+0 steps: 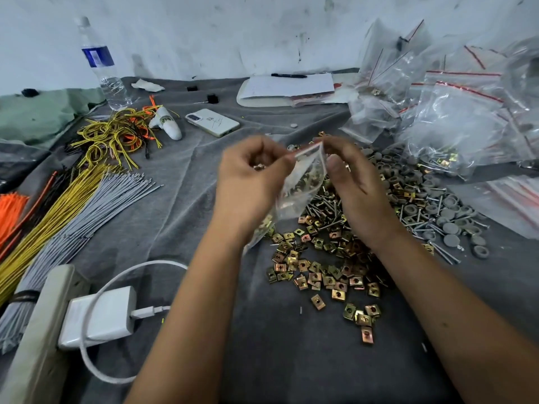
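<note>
A small clear zip bag (303,182) with a red strip along its mouth hangs above the grey cloth (180,176), partly filled with small metal parts. My left hand (250,176) pinches the left end of the bag's mouth and has a few small parts tucked in its curled fingers. My right hand (353,176) pinches the right end of the mouth, thumb towards me. Beneath the bag lies a heap of brass-coloured square clip nuts (323,269), a heap of screws (323,204) and grey round caps (414,182).
Stacked clear zip bags (455,112) fill the right. Grey, yellow and orange wire bundles (75,211) lie left, with a white charger (99,316) in a power strip (38,339). A phone (213,122), water bottle (102,65), notepad (288,86) and pen (288,75) sit farther back.
</note>
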The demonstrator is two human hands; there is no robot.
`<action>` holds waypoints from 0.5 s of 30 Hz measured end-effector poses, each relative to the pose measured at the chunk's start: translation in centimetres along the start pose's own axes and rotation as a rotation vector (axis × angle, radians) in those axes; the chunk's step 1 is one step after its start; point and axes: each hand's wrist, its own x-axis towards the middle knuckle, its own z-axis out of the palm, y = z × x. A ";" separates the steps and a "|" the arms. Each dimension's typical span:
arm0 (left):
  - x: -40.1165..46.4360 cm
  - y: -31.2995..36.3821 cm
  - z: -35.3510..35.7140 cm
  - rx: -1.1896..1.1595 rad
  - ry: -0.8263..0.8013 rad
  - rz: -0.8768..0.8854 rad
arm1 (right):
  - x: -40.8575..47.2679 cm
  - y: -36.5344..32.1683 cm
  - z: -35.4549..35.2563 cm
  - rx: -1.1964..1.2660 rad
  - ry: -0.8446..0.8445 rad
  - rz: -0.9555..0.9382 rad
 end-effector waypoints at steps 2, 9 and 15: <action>1.1 2.4 -0.6 -0.208 -0.119 -0.027 | 0.2 -0.3 -0.7 0.172 -0.185 0.103; 4.5 1.6 0.4 -0.316 -0.135 -0.396 | 0.4 0.2 -4.0 0.492 -0.415 0.375; 2.6 -4.3 1.9 -0.551 0.032 -0.535 | 0.7 1.9 -3.2 0.274 -0.190 0.371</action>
